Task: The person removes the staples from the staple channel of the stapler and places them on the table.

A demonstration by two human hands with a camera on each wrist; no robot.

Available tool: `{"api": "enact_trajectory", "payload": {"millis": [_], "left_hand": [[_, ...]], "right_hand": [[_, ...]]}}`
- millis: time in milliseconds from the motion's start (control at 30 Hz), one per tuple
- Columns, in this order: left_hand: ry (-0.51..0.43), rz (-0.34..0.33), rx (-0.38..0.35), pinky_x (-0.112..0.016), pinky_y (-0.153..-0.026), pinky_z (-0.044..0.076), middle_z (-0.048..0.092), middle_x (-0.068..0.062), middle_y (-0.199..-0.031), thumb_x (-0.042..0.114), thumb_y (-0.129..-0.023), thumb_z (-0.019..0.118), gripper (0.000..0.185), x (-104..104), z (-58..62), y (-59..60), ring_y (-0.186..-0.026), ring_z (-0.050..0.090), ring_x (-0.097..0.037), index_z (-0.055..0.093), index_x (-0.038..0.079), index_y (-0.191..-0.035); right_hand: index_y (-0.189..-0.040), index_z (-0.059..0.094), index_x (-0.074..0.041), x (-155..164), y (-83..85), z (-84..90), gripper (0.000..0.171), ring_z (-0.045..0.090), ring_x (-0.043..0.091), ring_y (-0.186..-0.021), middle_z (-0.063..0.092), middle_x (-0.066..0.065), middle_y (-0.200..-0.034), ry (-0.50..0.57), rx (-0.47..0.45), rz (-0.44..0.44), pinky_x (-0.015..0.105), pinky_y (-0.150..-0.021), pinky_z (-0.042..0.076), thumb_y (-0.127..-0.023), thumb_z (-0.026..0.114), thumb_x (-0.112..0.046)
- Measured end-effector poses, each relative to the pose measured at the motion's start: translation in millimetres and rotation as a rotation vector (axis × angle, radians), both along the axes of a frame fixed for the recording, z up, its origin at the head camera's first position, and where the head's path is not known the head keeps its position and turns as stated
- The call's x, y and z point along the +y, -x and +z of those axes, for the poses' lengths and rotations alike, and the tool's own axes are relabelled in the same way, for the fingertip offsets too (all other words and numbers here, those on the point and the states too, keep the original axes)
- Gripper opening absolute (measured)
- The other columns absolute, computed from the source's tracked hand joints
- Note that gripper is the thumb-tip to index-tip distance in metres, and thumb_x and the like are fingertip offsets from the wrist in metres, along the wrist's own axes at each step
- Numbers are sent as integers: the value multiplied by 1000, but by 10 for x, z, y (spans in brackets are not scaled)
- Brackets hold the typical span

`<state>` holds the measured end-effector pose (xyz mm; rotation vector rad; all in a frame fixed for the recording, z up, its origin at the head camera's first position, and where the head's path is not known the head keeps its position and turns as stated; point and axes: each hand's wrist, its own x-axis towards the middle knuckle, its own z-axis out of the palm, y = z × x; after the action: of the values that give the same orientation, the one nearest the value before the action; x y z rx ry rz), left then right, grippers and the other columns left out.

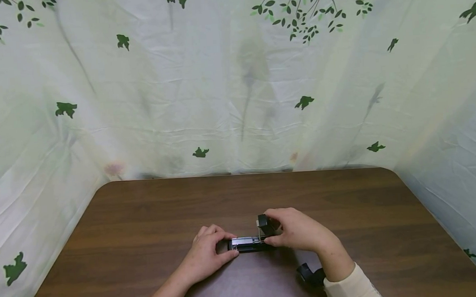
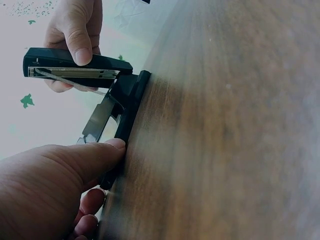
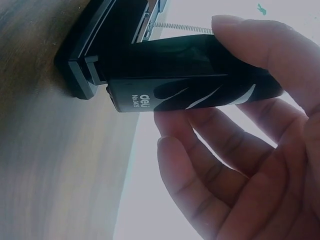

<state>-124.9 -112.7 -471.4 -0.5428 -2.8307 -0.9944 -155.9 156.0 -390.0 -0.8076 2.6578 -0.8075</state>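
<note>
A black stapler (image 1: 251, 247) lies on the wooden table with its top cover (image 3: 175, 62) swung up. The silver staple channel (image 2: 99, 119) shows between cover and base. Inside the raised cover, a thin spring (image 3: 182, 27) stretches toward the channel. My left hand (image 1: 206, 254) pinches the front end of the base between thumb and fingers. My right hand (image 1: 300, 230) grips the lifted cover, thumb on one side and fingers on the other. White "deli" lettering marks the cover in the right wrist view.
Beside my right wrist is a black object (image 1: 309, 275), whose kind I cannot tell. The brown table (image 1: 152, 211) has rounded far corners. Behind it and at both sides hangs a pale curtain (image 1: 218, 86) with green leaf prints.
</note>
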Motion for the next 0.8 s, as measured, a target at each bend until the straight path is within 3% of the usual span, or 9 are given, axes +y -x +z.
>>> {"api": "enact_trajectory", "payload": {"millis": [333, 800], "left_hand": [[5, 9, -3, -34, -88, 38, 60, 16, -94, 33, -77, 89, 31, 5, -2, 1, -91, 46, -4, 78, 29, -106], [6, 9, -2, -33, -87, 38, 61, 16, -95, 33, -77, 89, 32, 1, 0, -2, -92, 46, -4, 78, 29, -106]], "right_hand": [[-104, 64, -23, 30, -11, 37, 28, 62, 11, -81, 66, -10, -88, 0, -13, -25, 31, -71, 49, -85, 83, -24], [-105, 63, -24, 63, -15, 45, 31, 67, 11, -84, 67, -11, -87, -14, 12, -33, 32, -71, 50, -82, 84, -24]]}}
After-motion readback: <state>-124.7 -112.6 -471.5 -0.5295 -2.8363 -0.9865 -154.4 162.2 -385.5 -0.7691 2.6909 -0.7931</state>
